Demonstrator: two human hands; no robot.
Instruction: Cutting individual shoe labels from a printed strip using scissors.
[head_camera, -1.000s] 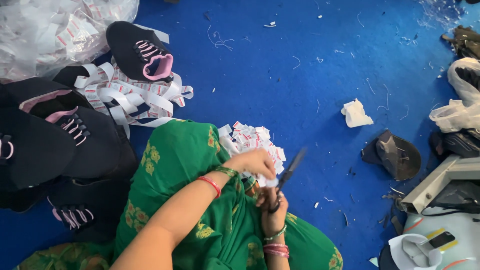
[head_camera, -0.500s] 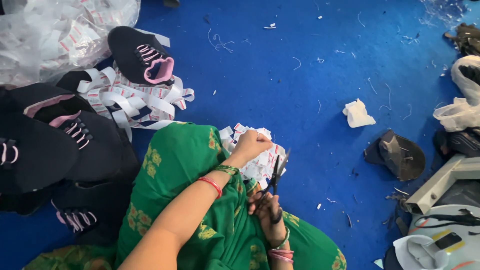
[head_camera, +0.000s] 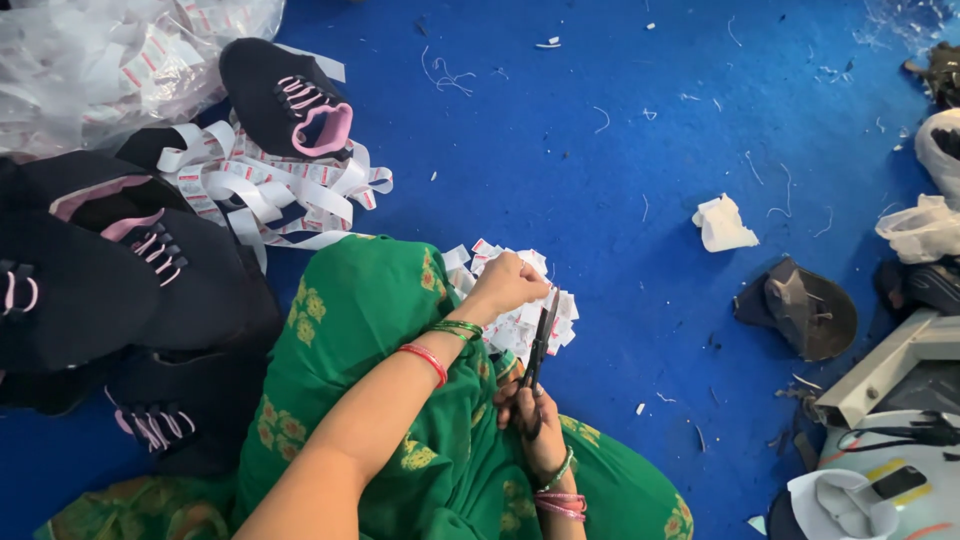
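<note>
My left hand (head_camera: 510, 283) is closed in a fist over a pile of small white cut labels (head_camera: 520, 315) lying by my green-clad knee; it appears to pinch a bit of label tape, though the piece itself is hidden. My right hand (head_camera: 528, 412) grips black scissors (head_camera: 541, 338), blades pointing up toward the left fist and nearly closed. Bangles circle both wrists. A tangle of white printed label ribbon (head_camera: 262, 185) lies to the left on the blue floor.
Black shoe uppers with pink laces (head_camera: 285, 98) are heaped at left beside a clear plastic bag (head_camera: 90, 60). A crumpled white scrap (head_camera: 722, 224) and a dark shoe part (head_camera: 800, 305) lie at right. A grey machine (head_camera: 890, 440) stands at bottom right.
The left fist has shifted slightly up and right over the label pile. The scissors swung from tilted right to nearly upright, closer under the left hand.
</note>
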